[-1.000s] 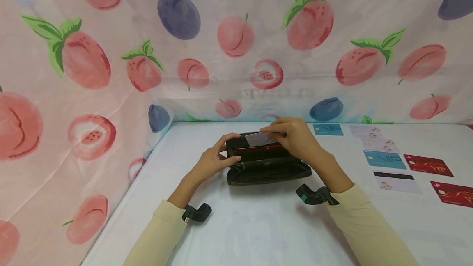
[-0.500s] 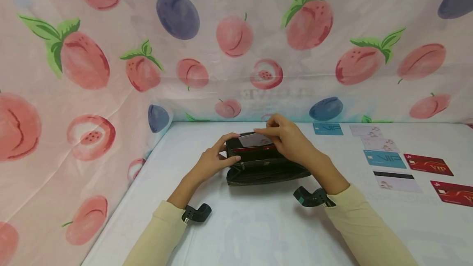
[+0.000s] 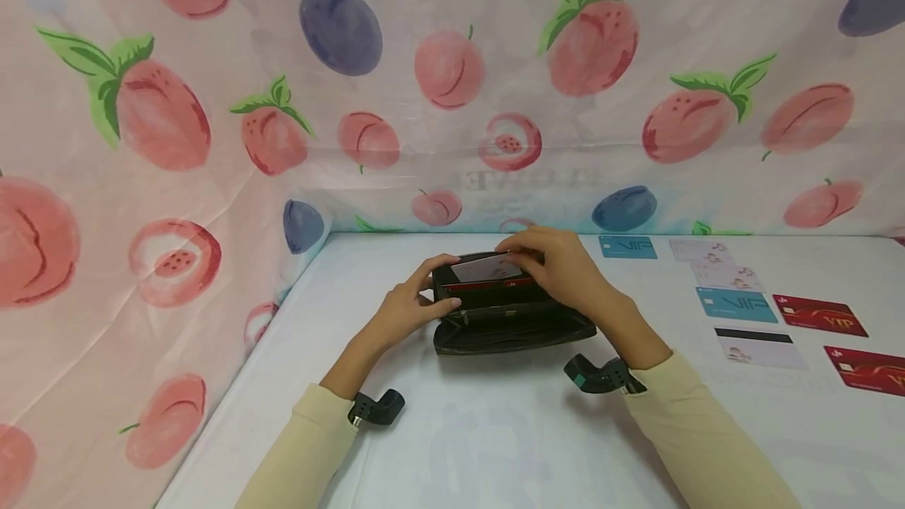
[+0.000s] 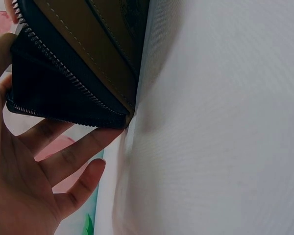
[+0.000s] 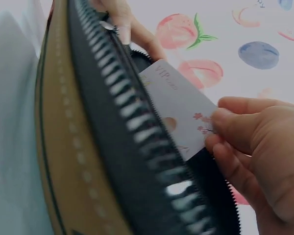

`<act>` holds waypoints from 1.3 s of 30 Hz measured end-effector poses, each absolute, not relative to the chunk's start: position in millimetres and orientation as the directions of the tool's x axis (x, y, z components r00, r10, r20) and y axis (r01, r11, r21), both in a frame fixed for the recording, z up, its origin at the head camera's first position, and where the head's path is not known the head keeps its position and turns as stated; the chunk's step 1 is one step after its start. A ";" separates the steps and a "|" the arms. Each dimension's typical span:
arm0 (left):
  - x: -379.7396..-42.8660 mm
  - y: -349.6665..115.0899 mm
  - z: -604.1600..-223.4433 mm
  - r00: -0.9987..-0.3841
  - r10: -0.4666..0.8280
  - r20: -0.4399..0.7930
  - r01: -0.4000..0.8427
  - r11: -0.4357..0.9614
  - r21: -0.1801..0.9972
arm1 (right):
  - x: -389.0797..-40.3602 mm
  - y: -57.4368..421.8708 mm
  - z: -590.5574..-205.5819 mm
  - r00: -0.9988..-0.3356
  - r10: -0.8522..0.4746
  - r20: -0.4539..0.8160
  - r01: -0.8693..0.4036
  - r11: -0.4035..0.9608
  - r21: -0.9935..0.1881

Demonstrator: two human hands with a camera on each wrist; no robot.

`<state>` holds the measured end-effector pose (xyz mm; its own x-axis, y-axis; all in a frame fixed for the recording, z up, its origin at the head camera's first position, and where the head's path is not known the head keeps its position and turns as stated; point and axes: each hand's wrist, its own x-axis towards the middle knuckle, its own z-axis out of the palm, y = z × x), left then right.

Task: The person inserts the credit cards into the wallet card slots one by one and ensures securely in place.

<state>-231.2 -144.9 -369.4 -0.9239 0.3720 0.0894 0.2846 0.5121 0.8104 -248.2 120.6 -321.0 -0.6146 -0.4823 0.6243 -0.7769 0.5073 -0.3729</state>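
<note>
A dark zip-around wallet stands unzipped on the table, its mouth facing up. My left hand grips its left end, thumb on the near side and fingers behind. In the left wrist view, the other fingers spread along the zipped edge. With thumb and fingers my right hand pinches the right part of a white VIP card with pink blossoms. That card slants into the wallet's rear part, its lower edge hidden. A red card shows in a slot just in front of it.
To the right lie several loose cards: a blue card at the back, another blue card, white cards, a white card with a black stripe, and red cards. A fruit-print cloth hangs behind the table.
The white card has shifted slightly left in the wallet. My right hand went left and up, then came back right and down onto the card. My left hand stays put.
</note>
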 end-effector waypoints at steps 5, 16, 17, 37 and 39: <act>-223.0 -141.2 -357.3 -0.923 0.377 0.079 0.276 0.505 0.818 | -249.1 118.1 -323.7 -0.592 -0.457 0.664 -0.794 0.472 -0.382; -211.6 -137.6 -341.1 -0.915 0.396 0.083 0.291 0.502 0.815 | -247.0 111.8 -329.1 -0.599 -0.414 0.686 -0.784 0.478 -0.396; -215.1 -138.5 -345.8 -0.916 0.393 0.080 0.288 0.505 0.814 | -246.8 111.0 -329.5 -0.601 -0.406 0.688 -0.781 0.483 -0.397; -230.4 -145.8 -368.1 -0.916 0.389 0.094 0.295 0.498 0.815 | -244.8 97.0 -332.4 -0.721 -0.288 0.631 -0.664 0.549 -0.508; -230.6 -145.8 -368.2 -0.916 0.391 0.094 0.296 0.497 0.816 | -244.6 96.5 -333.3 -0.725 -0.291 0.624 -0.661 0.548 -0.513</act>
